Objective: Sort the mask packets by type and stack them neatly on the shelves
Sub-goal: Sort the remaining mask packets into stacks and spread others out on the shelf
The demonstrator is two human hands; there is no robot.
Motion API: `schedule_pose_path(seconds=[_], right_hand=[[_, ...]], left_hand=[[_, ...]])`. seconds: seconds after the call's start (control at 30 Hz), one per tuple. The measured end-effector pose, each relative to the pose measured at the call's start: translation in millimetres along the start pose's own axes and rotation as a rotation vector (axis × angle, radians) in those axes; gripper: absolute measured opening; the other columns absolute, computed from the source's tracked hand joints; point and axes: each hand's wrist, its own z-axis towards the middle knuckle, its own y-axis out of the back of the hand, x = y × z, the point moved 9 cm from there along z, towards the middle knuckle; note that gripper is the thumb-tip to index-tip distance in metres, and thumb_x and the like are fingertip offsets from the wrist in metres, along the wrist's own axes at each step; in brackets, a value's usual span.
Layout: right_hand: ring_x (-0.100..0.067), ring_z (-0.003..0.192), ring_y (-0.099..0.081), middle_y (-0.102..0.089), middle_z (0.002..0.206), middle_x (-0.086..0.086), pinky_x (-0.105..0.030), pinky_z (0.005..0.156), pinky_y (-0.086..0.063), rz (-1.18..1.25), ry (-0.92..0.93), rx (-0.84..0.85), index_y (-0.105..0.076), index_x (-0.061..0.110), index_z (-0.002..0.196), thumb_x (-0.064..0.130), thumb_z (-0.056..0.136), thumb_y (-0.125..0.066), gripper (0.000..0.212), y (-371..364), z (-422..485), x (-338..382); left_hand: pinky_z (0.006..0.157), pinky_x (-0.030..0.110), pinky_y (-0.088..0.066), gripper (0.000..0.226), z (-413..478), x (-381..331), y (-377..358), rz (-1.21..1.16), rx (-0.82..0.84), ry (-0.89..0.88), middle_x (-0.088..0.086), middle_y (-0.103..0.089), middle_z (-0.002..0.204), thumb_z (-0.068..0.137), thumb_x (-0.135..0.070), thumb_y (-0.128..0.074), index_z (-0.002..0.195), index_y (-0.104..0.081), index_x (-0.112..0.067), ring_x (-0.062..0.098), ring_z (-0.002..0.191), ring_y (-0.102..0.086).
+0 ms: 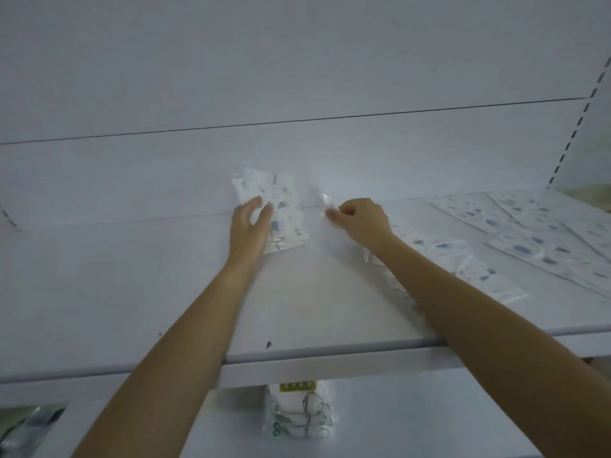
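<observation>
– Mask packets (515,246): where do they sit, front to back?
– Nearest is a bagged item (299,414) with looped cord on the lower shelf, just under the front lip (330,353) of the upper shelf. Type unclear. On the upper shelf, loose printed ones lie flat and overlapping, from under the right forearm out to the right end. Further back, mid-shelf, a printed pile (284,206) leans at the back panel (297,61).
– Hands?
– Left hand (249,223) clasps the printed pile, thumb at its left edge, fingers over the face. Right hand (360,219) is curled, fingertips pinching a clear packet (325,201) just right of the pile. The film is near invisible and I can't read its type.
– Step in hand?
– My read: that packet either joins the pile or starts a second stack beside it.
– How to do it well?
– Check the type before it lands. Use the left hand as a stop so the pile doesn't slump. Bring the packet in flat with edges matched, then square it against the back panel. Film on film will likely skid, so press once after placing it. Leave a clear gap between types.
– Risk?
– The right forearm hangs over the loose ones. Lift it out rather than dragging it, or it may sweep them toward the lip.
</observation>
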Motion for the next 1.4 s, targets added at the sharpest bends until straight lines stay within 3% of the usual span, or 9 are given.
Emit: schedule_pose_path(seconds=[0.23,0.37,0.47,0.67,0.8,0.9,1.0,1.23,1.4], right_hand=[[-0.014,0.1,-0.06,-0.067,0.107,0.001,-0.024,0.084,-0.043,0.084,0.17,0.137,-0.064,0.02,0.116,0.032,0.095,-0.05,0.028,-21,-17,17],[-0.031,0.127,-0.037,-0.045,0.137,-0.01,-0.038,0.103,-0.031,-0.476,-0.063,0.054,-0.042,0.016,0.137,0.037,0.095,-0.042,0.047,14,-9,-34],[-0.033,0.123,-0.034,-0.048,0.13,-0.013,-0.039,0.098,-0.031,-0.584,-0.231,0.151,-0.049,0.011,0.126,0.039,0.095,-0.038,0.043,20,-14,-65],[-0.024,0.123,-0.044,-0.053,0.133,-0.003,-0.03,0.098,-0.037,-0.307,-0.039,0.19,-0.052,0.019,0.13,0.036,0.094,-0.048,0.04,9,-14,-42],[-0.011,0.086,-0.057,-0.05,0.121,0.006,-0.01,0.057,-0.046,0.052,0.057,0.235,-0.048,0.026,0.133,0.026,0.093,-0.052,0.04,8,-19,-22],[-0.02,0.13,-0.036,-0.04,0.142,0.003,-0.039,0.103,-0.038,-0.21,0.084,0.365,-0.041,0.032,0.137,0.028,0.087,-0.054,0.051,-2,-19,-33],[-0.024,0.135,-0.028,-0.038,0.145,0.003,-0.048,0.109,-0.03,-0.352,-0.038,0.471,-0.037,0.034,0.138,0.038,0.083,-0.057,0.059,-8,-19,-56],[-0.021,0.118,-0.049,-0.062,0.119,-0.002,-0.031,0.099,-0.026,-0.236,-0.08,0.014,-0.053,0.021,0.126,0.03,0.086,-0.06,0.041,36,-11,-47],[-0.012,0.067,-0.055,-0.06,0.086,0.004,-0.027,0.068,-0.047,0.582,-0.184,-0.22,-0.056,0.014,0.119,0.013,0.086,-0.056,0.033,57,-17,-49]], left_hand=[[0.106,0.025,-0.034,0.044,-13,-6,-28,0.059,0.207,-0.106,-0.005,-0.045,0.129,0.087,-0.002,-0.054,0.128,-0.051,-0.019,0.009,0.124,-0.044],[0.11,0.023,-0.027,0.056,-11,-4,-22,0.086,0.164,-0.118,-0.003,-0.041,0.141,0.086,0.006,-0.045,0.136,-0.043,-0.018,0.01,0.132,-0.036],[0.1,0.011,-0.024,0.061,-13,-5,-20,0.096,0.149,-0.14,-0.003,-0.037,0.144,0.085,0.008,-0.039,0.139,-0.039,-0.019,0.008,0.134,-0.032],[0.091,0.006,-0.024,0.047,-13,-2,-9,0.117,0.039,-0.104,0.004,-0.04,0.135,0.087,0.008,-0.036,0.129,-0.05,-0.01,0.012,0.128,-0.037],[0.086,0.004,-0.024,0.045,-13,-2,-6,0.131,0.027,-0.097,0.005,-0.04,0.135,0.087,0.008,-0.036,0.125,-0.052,-0.009,0.011,0.125,-0.038],[0.085,0.004,-0.025,0.044,-15,-2,-5,0.131,0.023,-0.091,0.005,-0.04,0.135,0.087,0.008,-0.035,0.125,-0.052,-0.009,0.01,0.123,-0.039],[0.079,0.0,-0.026,0.044,-16,-3,-4,0.137,0.021,-0.094,0.004,-0.04,0.133,0.088,0.008,-0.035,0.124,-0.052,-0.009,0.004,0.113,-0.038],[0.092,0.012,-0.032,0.046,-16,-3,-3,0.133,0.021,-0.08,0.005,-0.041,0.132,0.088,0.006,-0.035,0.127,-0.053,-0.011,0.012,0.122,-0.042],[0.082,-0.001,-0.03,0.043,-29,-14,-13,0.026,0.127,-0.091,-0.008,-0.039,0.129,0.092,-0.001,-0.04,0.131,-0.05,-0.016,-0.021,0.102,-0.043]])
